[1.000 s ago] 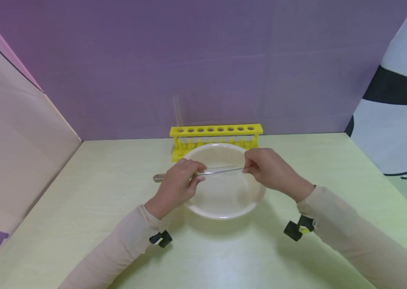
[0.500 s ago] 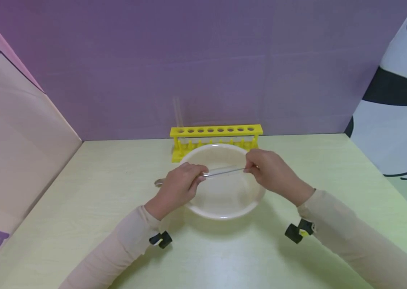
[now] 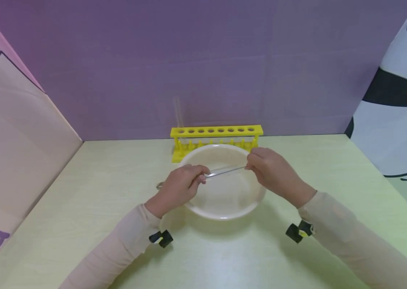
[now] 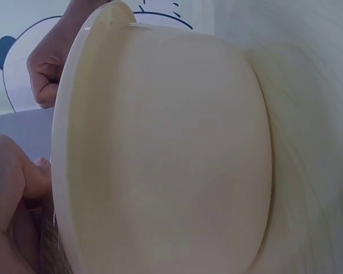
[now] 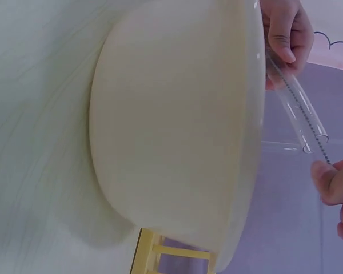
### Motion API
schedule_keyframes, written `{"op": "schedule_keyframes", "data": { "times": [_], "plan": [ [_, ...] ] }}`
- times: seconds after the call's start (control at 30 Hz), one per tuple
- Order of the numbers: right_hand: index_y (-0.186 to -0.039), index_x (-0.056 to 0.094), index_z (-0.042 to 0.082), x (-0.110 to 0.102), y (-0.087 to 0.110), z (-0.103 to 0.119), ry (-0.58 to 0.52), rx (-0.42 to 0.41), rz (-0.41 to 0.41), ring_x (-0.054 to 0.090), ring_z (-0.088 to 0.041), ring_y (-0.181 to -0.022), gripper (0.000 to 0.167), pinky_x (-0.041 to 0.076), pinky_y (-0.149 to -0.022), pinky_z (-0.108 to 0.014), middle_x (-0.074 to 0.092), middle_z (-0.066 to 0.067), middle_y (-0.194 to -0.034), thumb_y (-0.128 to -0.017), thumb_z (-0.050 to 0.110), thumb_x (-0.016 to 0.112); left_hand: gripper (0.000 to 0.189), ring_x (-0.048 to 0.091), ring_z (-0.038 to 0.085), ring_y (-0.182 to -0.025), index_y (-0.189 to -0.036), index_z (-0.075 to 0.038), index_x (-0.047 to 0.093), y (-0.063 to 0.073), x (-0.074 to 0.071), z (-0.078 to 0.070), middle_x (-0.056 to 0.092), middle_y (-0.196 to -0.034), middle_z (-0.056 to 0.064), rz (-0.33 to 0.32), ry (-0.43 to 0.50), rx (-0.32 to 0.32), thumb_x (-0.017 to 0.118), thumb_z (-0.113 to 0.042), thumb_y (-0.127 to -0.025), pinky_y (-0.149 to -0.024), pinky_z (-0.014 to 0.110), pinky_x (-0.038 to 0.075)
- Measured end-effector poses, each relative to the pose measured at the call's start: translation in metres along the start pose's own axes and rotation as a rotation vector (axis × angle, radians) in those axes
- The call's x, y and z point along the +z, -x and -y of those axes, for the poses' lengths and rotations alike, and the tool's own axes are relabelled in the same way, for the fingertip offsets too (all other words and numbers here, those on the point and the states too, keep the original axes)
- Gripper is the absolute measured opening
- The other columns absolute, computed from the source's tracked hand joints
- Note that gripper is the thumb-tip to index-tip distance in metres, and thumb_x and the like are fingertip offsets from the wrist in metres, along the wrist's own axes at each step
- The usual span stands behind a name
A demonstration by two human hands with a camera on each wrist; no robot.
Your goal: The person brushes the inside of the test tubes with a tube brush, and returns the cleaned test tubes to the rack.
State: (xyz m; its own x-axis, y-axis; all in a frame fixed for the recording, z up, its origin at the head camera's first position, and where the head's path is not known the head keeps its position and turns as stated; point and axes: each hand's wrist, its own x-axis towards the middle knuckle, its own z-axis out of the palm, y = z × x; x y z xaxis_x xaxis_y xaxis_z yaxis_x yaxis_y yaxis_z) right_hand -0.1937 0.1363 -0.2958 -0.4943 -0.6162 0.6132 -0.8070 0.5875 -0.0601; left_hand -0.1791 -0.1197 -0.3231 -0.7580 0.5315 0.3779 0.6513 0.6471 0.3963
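Note:
Above the basin [image 3: 221, 196], my left hand [image 3: 179, 186] grips a clear glass test tube [image 5: 297, 114], whose mouth points toward my right hand. A test tube brush with a twisted wire handle [image 3: 230, 171] runs into the tube. My right hand [image 3: 273, 172] pinches the wire just outside the mouth. In the left wrist view, brownish bristles [image 4: 54, 251] show near the left hand. The tube's far end [image 3: 159, 185] peeks out left of that hand. Fingers hide the tube's middle.
Behind the basin stands a yellow test tube rack [image 3: 221, 131]. Another clear test tube [image 3: 178, 112] stands upright in its leftmost hole. A purple backdrop [image 3: 203, 68] rises behind the table [image 3: 116, 192].
The tube's far end has dropped slightly and shows less beyond my left hand, which has shifted a little right and down. My right hand has moved slightly right, still pinching the wire.

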Motion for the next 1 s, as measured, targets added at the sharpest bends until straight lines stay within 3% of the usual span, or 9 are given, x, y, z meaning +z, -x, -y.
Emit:
{"op": "schedule_keyframes", "data": {
  "times": [0.3,0.53,0.77,1.0],
  "plan": [
    [-0.077,0.059,0.0,0.001,0.003,-0.013,0.083,-0.238,-0.138,0.053,-0.022,-0.067,0.018,0.047,-0.058,-0.033,0.057,-0.009,-0.075,-0.071,-0.016,0.064,0.016,0.053,0.009,-0.068,-0.104,-0.005,0.066,-0.002,-0.003,0.001,0.066,-0.08,0.003,0.069,0.174,-0.052,0.052,-0.009,-0.096,-0.067,0.026,0.047],
    [-0.08,0.06,-0.001,0.001,0.002,-0.021,0.096,-0.385,-0.219,0.052,-0.022,-0.063,0.017,0.048,-0.057,-0.035,0.056,-0.009,-0.074,-0.075,-0.016,0.054,0.017,0.044,0.009,-0.059,-0.105,-0.004,0.065,-0.003,-0.008,-0.001,0.066,-0.081,0.007,0.13,0.252,-0.083,0.051,-0.009,-0.097,-0.066,0.026,0.044],
    [-0.078,0.058,-0.002,-0.002,0.001,-0.026,0.172,-0.463,-0.25,0.05,-0.024,-0.062,0.026,0.048,-0.058,-0.035,0.053,-0.009,-0.071,-0.093,-0.009,0.037,0.019,0.045,0.012,-0.06,-0.104,-0.004,0.065,-0.003,-0.014,-0.002,0.063,-0.077,0.008,0.195,0.278,-0.113,0.048,-0.011,-0.098,-0.062,0.026,0.043],
    [-0.079,0.059,-0.002,-0.006,0.002,-0.03,0.21,-0.512,-0.281,0.049,-0.023,-0.061,0.025,0.048,-0.058,-0.034,0.053,-0.009,-0.07,-0.096,-0.003,0.042,0.022,0.046,0.013,-0.064,-0.106,-0.002,0.063,-0.003,-0.019,-0.004,0.06,-0.077,0.01,0.246,0.32,-0.124,0.044,-0.012,-0.1,-0.064,0.027,0.043]
  ]
}}
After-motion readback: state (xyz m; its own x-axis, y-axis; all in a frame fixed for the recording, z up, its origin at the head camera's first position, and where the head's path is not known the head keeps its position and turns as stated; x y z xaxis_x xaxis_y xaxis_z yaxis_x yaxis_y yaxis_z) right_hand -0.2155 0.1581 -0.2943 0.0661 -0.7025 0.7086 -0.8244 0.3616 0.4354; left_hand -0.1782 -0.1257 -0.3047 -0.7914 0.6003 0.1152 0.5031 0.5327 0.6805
